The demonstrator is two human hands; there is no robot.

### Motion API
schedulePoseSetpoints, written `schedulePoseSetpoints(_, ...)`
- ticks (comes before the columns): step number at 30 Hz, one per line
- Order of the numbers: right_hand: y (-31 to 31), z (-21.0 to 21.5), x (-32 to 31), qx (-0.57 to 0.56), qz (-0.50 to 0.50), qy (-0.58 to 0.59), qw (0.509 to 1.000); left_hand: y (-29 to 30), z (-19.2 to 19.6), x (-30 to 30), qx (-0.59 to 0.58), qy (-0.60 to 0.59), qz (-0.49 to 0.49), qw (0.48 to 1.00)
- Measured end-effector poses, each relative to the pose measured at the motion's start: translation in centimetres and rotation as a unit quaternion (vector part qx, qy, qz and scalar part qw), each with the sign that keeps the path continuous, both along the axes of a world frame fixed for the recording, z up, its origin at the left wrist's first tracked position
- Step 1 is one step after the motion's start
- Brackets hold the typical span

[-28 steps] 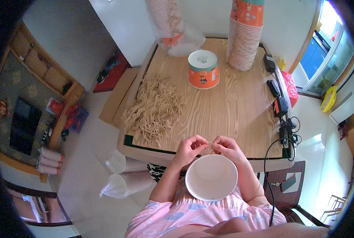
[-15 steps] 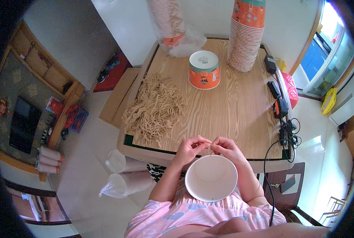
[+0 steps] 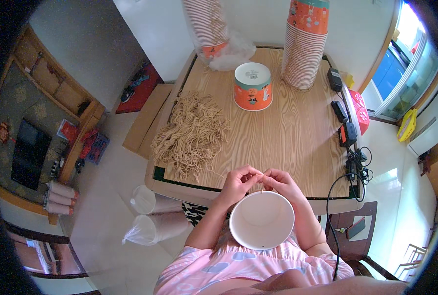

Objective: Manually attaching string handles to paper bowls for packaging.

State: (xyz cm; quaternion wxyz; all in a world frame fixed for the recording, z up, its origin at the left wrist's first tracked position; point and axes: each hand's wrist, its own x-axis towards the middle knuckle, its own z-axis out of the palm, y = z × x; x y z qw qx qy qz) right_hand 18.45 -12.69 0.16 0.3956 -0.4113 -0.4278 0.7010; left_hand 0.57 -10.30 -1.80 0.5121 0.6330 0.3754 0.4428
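A white-lined paper bucket [image 3: 261,226] rests in my lap with its open mouth facing up. At its far rim, a short piece of beige cord [image 3: 262,188] shows. My left hand [image 3: 239,184] and my right hand [image 3: 280,183] meet just above that rim, fingertips pinched together on the cord; its ends are mostly hidden by the fingers. A loose heap of beige cords [image 3: 192,135] lies on the table to the left. Beyond my hands, an orange and green paper bucket [image 3: 252,93] stands upside down on the table.
Nested paper buckets rise in a tall stack [image 3: 305,49] at the table's back right and in a plastic-wrapped stack [image 3: 206,24] at the back left. Adapters and black cables [image 3: 350,157] line the right edge. Bagged buckets [image 3: 155,229] lie on the floor at left.
My fingers have shifted slightly at the cord, the left hand a little to the right and higher. The bucket stays in my lap.
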Motion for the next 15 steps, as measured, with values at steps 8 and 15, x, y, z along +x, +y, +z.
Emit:
schedulePoseSetpoints(8, 0.1, -0.4, 0.3, 0.006, 0.007, 0.011, 1.0, -0.1, 0.7, -0.2, -0.041, 0.022, -0.009, 0.999)
schedulePoseSetpoints(15, 0.0, -0.7, 0.2, 0.02, 0.008, 0.013, 1.0, -0.2, 1.2, -0.6, -0.018, 0.082, -0.005, 0.996)
